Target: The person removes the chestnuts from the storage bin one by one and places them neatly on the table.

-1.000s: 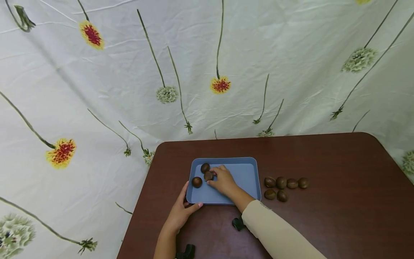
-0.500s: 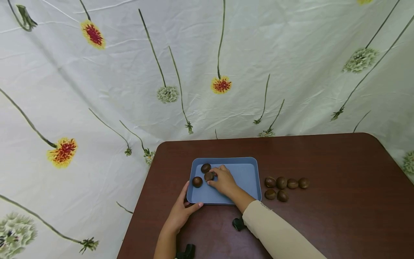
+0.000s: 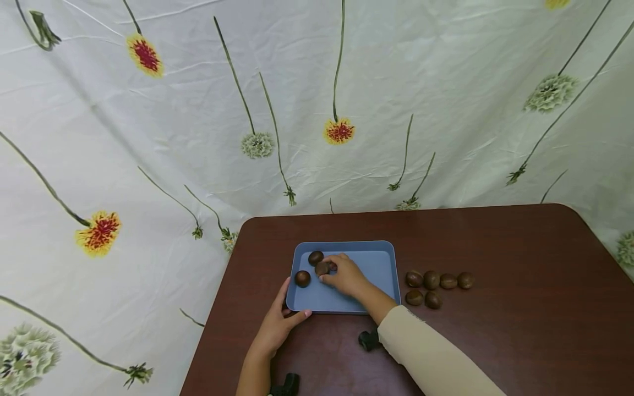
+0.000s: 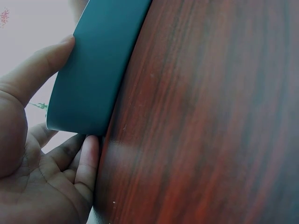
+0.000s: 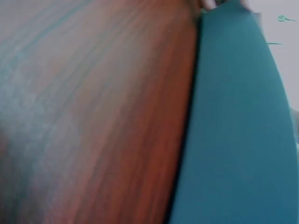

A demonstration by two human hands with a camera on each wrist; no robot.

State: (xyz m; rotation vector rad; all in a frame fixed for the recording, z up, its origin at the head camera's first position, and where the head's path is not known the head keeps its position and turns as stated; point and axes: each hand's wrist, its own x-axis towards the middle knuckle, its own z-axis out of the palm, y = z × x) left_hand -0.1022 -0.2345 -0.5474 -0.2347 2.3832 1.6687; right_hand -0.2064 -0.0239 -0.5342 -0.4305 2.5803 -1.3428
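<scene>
In the head view, my right hand (image 3: 346, 276) reaches over the blue tray (image 3: 371, 264) and pinches a brown chestnut (image 3: 322, 268) between thumb and fingers. A second chestnut (image 3: 316, 258) sits just behind it, and another chestnut (image 3: 302, 279) lies to its left, both inside the tray. My left hand (image 3: 277, 322) grips the tray's near left corner. Seen from the left wrist, the thumb of that hand (image 4: 42, 154) lies on the rim, while its fingers bend beside the corner. The right wrist view catches mainly the tray's side (image 5: 233, 121); the pinch itself is hidden there.
On the dark brown table (image 3: 520, 330), right of the tray, several more chestnuts (image 3: 431, 280) lie in two rows. A white flowered cloth (image 3: 198, 110) hangs behind the table. Black wrist gear (image 3: 368, 340) shows below the right forearm.
My right wrist and sleeve have shifted slightly to the right, with the fingers still on the same chestnut. The left hand and the tray have stayed in place.
</scene>
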